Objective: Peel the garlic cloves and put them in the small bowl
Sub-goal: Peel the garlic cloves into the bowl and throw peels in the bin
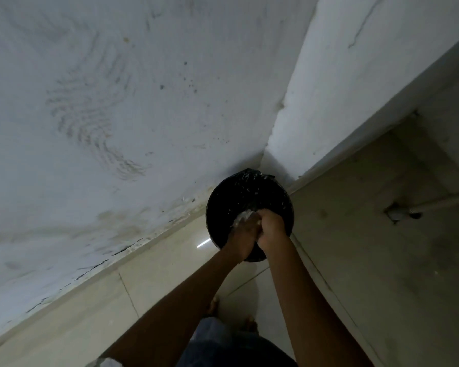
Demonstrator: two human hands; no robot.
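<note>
A round black bin (249,197) lined with a glossy black bag stands on the floor in a wall corner. Both my hands are over its open top. My left hand (243,235) is cupped and holds a pale, papery heap of garlic skins (243,218). My right hand (272,226) presses against the left hand, its fingers curled at the skins. No garlic cloves and no small bowl are in view.
A stained white wall (117,102) rises on the left and a white pillar (342,75) meets it behind the bin. Glossy beige floor tiles (170,266) lie below. My bare feet (215,305) stand near the bottom edge. A small pipe fitting (400,214) sits at right.
</note>
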